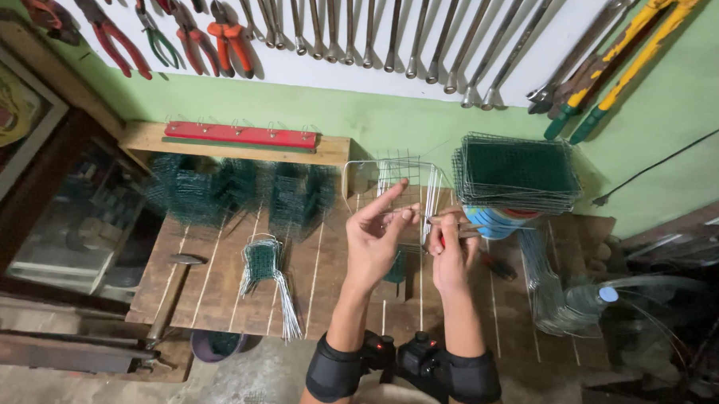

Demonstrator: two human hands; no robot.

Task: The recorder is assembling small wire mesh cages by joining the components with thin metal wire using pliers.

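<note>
- Left hand pinched a wire mesh panel, fingers half curled.
- Right hand, just beside that panel, gripped red-handled pliers tight.
- Looked mid-bend; next needs a steady twist.

Wire frame in my fingers: thin bare metal, shiny, w/ clear glossy sheet. Pliers in my right hand: red plastic grip. Bench under: raw wood planks, matt, rough. Mesh stack at 2 o'clock: green-coated wire, dull. Hammer at 9: wood handle, dark metal head. Wrenches at 12: polished steel. Wrist bands: black cloth, matt.
</note>
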